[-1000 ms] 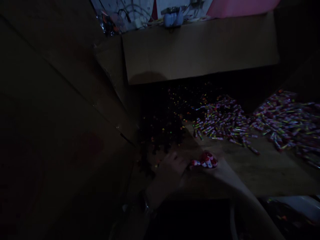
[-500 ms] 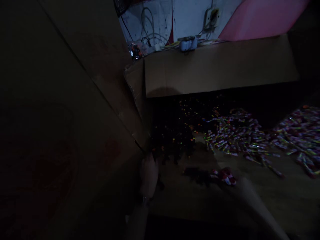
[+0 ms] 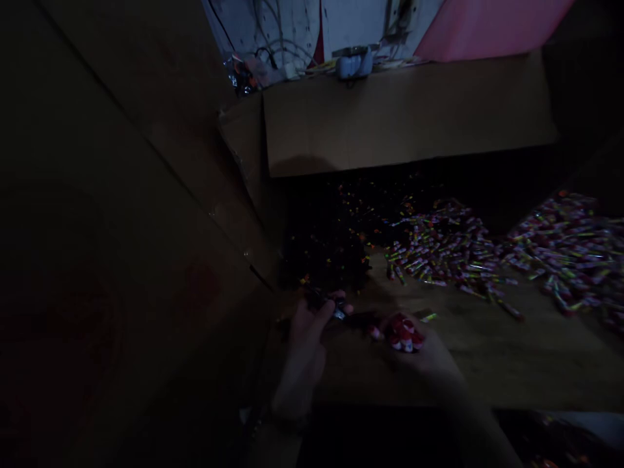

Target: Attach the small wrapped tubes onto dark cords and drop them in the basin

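Observation:
My left hand (image 3: 308, 328), wearing something dark at the wrist, has its fingers curled round a small clump of dark, partly shiny pieces (image 3: 336, 309). Their exact kind is lost in the dim light. Close by on the right, my right hand (image 3: 431, 357) is wrapped around a bundle of small wrapped sticks (image 3: 405, 335) with red and white ends. A loose heap of similar wrapped sticks (image 3: 448, 250) lies on the wooden tabletop (image 3: 487, 351) beyond it. Dark little pieces with orange and yellow specks (image 3: 331, 253) are spread past my left hand.
A cardboard flap (image 3: 409, 120) stands along the back, with a light blue object (image 3: 354, 65) and cables behind it. Another stick heap (image 3: 580, 253) lies at the right. A big dark panel (image 3: 121, 227) rises on the left. Pink sheeting (image 3: 492, 29) hangs at the back right.
My left hand has turned towards the right, and dark pieces now show in its fingers. My right hand, still holding the red-ended bundle, is nearer to it. The whole view has shifted slightly.

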